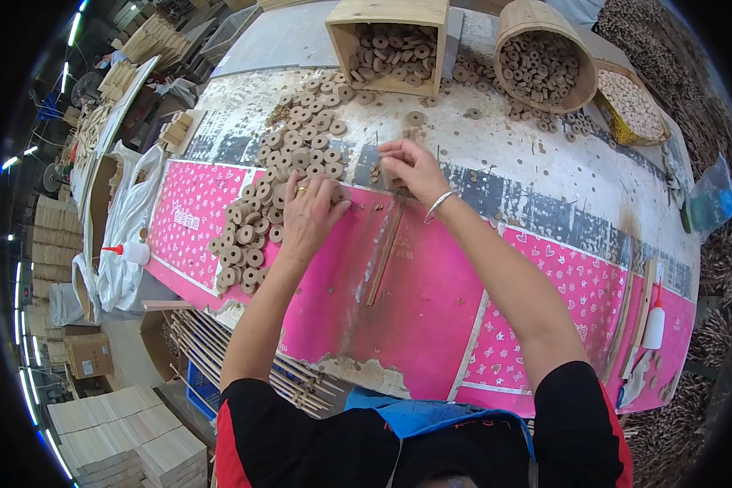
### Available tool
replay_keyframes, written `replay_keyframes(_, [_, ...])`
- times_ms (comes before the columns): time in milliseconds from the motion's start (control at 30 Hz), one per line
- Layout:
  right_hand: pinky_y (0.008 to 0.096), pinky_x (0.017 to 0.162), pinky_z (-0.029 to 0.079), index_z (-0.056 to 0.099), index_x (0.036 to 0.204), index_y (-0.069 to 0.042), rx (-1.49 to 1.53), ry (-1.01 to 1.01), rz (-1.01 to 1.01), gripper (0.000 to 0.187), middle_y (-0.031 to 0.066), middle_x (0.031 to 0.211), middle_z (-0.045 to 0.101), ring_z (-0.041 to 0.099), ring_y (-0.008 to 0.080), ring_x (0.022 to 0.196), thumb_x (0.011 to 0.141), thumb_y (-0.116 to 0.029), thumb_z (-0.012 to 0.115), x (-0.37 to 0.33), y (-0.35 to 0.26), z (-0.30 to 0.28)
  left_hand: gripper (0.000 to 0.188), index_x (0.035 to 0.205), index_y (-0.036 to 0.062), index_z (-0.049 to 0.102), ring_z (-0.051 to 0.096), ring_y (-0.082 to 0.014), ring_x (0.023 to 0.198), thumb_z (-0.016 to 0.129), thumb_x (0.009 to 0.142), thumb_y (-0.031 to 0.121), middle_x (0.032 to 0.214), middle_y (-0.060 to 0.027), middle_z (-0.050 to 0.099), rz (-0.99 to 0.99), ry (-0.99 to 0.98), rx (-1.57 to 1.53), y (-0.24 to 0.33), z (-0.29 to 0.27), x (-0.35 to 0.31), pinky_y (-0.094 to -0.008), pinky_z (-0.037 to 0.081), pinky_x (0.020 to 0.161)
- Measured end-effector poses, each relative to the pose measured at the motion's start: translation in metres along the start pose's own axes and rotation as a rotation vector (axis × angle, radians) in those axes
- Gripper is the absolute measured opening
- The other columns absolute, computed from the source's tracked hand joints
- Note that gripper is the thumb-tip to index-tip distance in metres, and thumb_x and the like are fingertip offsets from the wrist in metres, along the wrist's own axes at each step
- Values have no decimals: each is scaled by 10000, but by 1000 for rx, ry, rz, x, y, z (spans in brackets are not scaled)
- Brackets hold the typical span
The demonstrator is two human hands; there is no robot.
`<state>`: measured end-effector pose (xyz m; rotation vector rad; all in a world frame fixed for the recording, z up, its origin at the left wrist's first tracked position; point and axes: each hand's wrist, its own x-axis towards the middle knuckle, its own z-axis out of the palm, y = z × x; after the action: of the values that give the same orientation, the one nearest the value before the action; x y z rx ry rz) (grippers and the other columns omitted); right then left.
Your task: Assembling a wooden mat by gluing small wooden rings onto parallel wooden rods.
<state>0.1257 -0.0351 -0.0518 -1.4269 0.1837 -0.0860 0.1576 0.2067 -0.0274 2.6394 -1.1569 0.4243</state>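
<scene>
Flat wooden rings [244, 236], each with a centre hole, lie in a long loose pile left of the middle of the table. My left hand [307, 211], wearing a gold ring, bends over the pile's right edge. Its thumb and forefinger close round one wooden ring [340, 193]. My right hand [415, 171], with a silver bangle, is pinched beside a thin upright pin [377, 142]. Whatever those fingertips hold is hidden. Below the right hand, a narrow wooden strip [386, 252] lies on the pink sheet [333, 301].
Farther back, a square wooden box [443, 49] and a round wooden tub [508, 77] lie tipped, full of small wooden pieces. A yellow-edged container [630, 106] of pale pieces stands at right. Red-tipped white bottles [655, 325] [137, 253] lie at both sides. Bundled sticks [675, 49] line the right.
</scene>
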Motion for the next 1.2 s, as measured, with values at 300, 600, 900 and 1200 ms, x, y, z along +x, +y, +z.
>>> replay_keyframes(300, [303, 835, 556, 673, 1217, -91, -455, 432, -188, 337, 64, 1128, 703, 679, 157, 973, 885, -122, 726, -21, -7, -140, 499, 1352, 113, 573, 523, -287, 1287, 712, 876, 170, 1356, -94, 583, -245, 149, -23, -25, -46, -54, -478, 326, 1147])
replay_keyframes(600, [263, 903, 522, 602, 1379, -47, -469, 613, -265, 398, 101, 1259, 674, 649, 117, 1014, 988, -113, 643, -261, -50, -190, 528, 1440, 176, 525, 375, -269, 1464, 650, 930, 225, 1541, -74, 467, 217, -76, -122, 69, -9, -69, -546, 216, 1221])
replay_keyframes(900, [215, 580, 449, 720, 988, -28, -287, 1819, -252, 267, -6, 746, 624, 549, 55, 637, 1042, -245, 573, -671, 9, -206, 550, 1545, 216, 430, 379, -266, 1471, 365, 1059, 462, 1579, -49, 444, 124, -350, 747, -21, 29, 15, -498, 263, 1196])
replay_keyframes(1200, [348, 868, 550, 681, 1182, 21, -338, 2289, 620, 434, 150, 1027, 730, 698, 248, 933, 861, -261, 749, -879, 230, -153, 538, 1461, 112, 530, 430, -409, 1402, 436, 1042, 436, 1510, -177, 494, 81, -214, 356, -5, -18, -32, -564, 346, 1138])
